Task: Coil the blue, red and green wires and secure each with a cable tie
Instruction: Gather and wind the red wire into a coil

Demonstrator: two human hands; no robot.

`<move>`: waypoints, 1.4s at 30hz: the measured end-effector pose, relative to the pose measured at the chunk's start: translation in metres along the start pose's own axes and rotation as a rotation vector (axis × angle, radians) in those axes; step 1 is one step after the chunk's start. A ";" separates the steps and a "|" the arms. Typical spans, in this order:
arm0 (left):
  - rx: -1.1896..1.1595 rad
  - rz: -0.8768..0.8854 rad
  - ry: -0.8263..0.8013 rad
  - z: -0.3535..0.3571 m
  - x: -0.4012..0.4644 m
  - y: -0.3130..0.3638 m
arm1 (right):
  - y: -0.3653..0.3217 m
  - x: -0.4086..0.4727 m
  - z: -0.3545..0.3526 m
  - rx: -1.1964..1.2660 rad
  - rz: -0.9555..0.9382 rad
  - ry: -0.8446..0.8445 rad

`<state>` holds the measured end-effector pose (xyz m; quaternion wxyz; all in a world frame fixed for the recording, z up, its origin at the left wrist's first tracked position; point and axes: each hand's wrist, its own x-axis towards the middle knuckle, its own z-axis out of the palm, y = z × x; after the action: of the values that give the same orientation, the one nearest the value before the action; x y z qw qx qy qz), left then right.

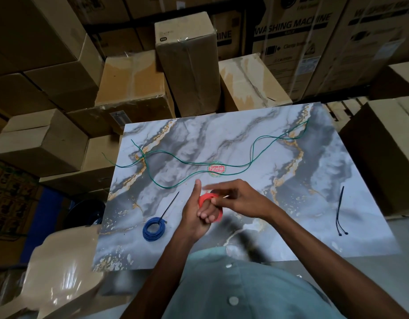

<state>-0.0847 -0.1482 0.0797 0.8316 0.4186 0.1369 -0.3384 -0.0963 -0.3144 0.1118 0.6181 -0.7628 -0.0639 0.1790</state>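
The red wire (210, 207) sits wound as a coil round the fingers of the left hand (196, 215), thumb up, held just above the near middle of the table (314, 203). The right hand (235, 199) hovers over the far side of that coil, its grip narrow, seemingly pinching the wire's bare tail end, though motion blur makes that hard to confirm. So the coil is wrapped on the left grip itself, touching the right fingertips. The risk here, as I judge it: slide the loops off the fingers without pinching them and they spring apart, since no tie is on yet. The spare cable ties (340, 212) lie well apart at the right edge, so one hand must reach away while the other alone keeps the coil together. To the near left, the blue wire (153, 228) lies coiled with a black tie (170, 207) already through it. The green wire (198, 165) sprawls loose across the far side of the table, untouched.
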 end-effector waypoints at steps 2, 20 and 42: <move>-0.076 -0.046 -0.039 -0.005 0.008 0.002 | 0.006 -0.007 -0.005 0.195 0.051 0.022; 0.092 -0.171 -0.219 -0.024 0.010 0.004 | 0.010 -0.018 0.015 0.309 0.199 0.018; 0.374 0.053 0.263 0.012 0.001 0.007 | 0.012 -0.013 0.010 0.290 0.221 0.077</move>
<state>-0.0797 -0.1552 0.0908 0.7231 0.6094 0.1681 -0.2785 -0.1132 -0.3118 0.1004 0.7001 -0.6745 0.0704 0.2235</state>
